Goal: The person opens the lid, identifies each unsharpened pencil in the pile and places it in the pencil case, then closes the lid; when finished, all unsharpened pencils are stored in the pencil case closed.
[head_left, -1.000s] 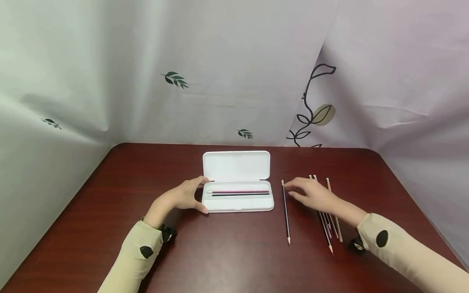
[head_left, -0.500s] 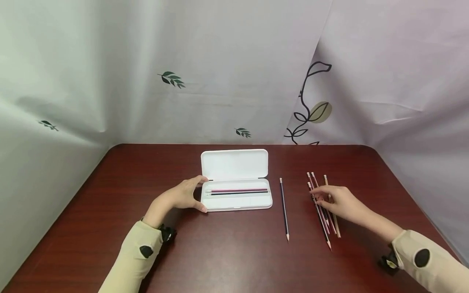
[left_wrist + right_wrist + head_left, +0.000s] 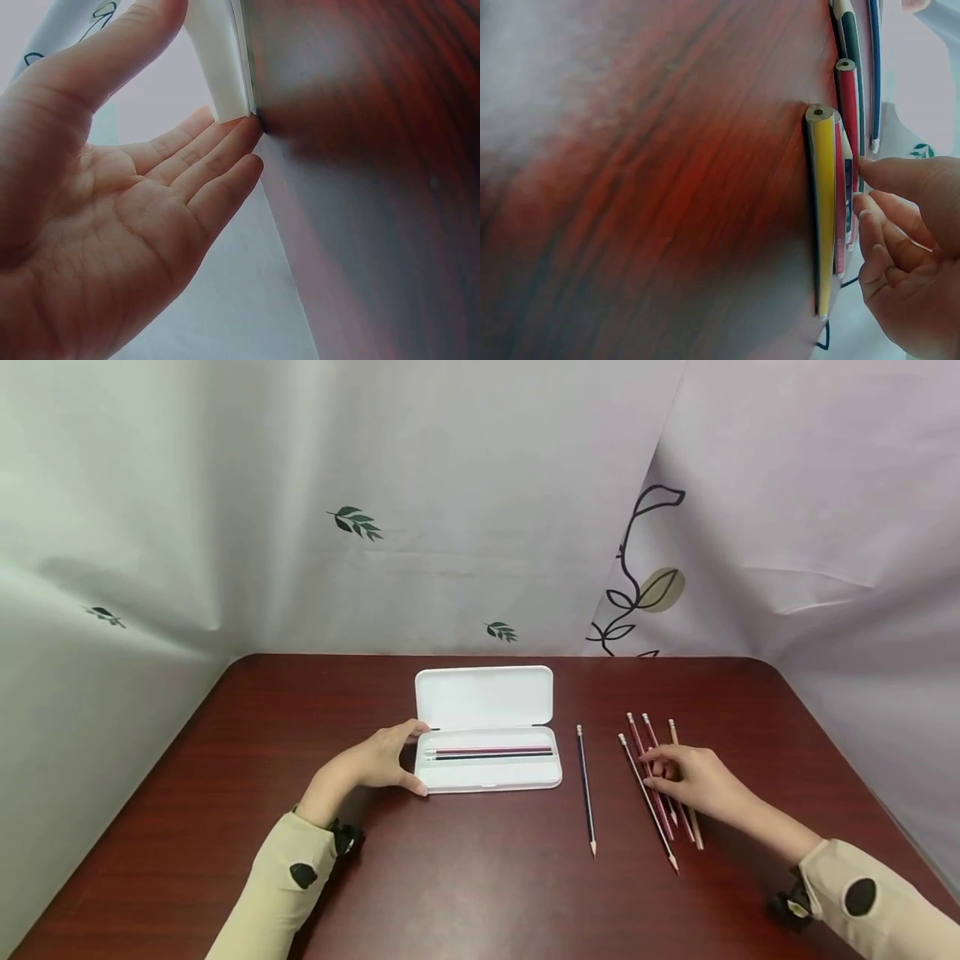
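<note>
My left hand (image 3: 375,760) holds the left end of a white pencil case (image 3: 487,781), thumb at its front corner and fingers at the back. In the left wrist view, the fingertips meet the edge of the case (image 3: 221,67). The case stands unfolded, a red pencil (image 3: 487,749) and a dark pencil (image 3: 487,757) lying inside. To the right, my right hand (image 3: 693,781) pinches a red pencil (image 3: 637,737) among several loose ones; the right wrist view shows its thumb and bent fingers along that red pencil (image 3: 847,90).
A dark pencil (image 3: 586,789) lies alone between the case and the group. Another dark pencil (image 3: 660,827) borders the group on the left, a yellow pencil (image 3: 697,835) on the right. The table's (image 3: 465,877) back edge meets a patterned cloth (image 3: 450,527).
My right hand has moved right from the lone dark pencil's eraser end to the group. The group's leftmost dark pencil has shifted left at its eraser end. My left hand stays put.
</note>
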Demonstrator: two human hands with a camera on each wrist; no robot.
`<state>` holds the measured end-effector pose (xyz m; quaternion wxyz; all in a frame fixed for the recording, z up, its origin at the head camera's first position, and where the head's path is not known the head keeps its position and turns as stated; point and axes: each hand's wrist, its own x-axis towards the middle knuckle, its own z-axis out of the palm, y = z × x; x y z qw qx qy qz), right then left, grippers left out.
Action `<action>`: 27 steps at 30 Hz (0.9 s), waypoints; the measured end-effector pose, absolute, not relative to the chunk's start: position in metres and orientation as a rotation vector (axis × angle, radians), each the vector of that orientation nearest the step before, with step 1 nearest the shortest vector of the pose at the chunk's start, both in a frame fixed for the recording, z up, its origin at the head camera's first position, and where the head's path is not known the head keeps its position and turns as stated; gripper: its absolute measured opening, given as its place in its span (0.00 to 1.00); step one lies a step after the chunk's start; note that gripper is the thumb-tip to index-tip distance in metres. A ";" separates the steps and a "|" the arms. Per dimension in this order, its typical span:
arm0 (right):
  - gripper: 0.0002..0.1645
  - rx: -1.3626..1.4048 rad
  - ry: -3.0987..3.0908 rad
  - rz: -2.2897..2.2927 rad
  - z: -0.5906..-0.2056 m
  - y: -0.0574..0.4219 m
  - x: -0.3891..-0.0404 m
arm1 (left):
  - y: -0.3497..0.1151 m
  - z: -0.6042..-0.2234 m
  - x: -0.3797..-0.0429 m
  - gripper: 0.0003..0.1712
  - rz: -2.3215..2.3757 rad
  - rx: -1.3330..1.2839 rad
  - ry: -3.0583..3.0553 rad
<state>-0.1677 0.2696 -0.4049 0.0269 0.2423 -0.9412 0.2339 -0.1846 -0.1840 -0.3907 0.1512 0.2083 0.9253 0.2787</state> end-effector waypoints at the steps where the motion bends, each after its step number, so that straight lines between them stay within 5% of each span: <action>1: 0.14 0.743 -2.924 0.725 -0.405 0.269 -0.168 | -0.184 -0.391 -0.185 0.51 0.807 0.595 2.655; 27: 0.12 0.500 -3.290 0.846 -0.389 0.233 -0.174 | -0.184 -0.392 -0.183 0.50 0.822 0.608 2.668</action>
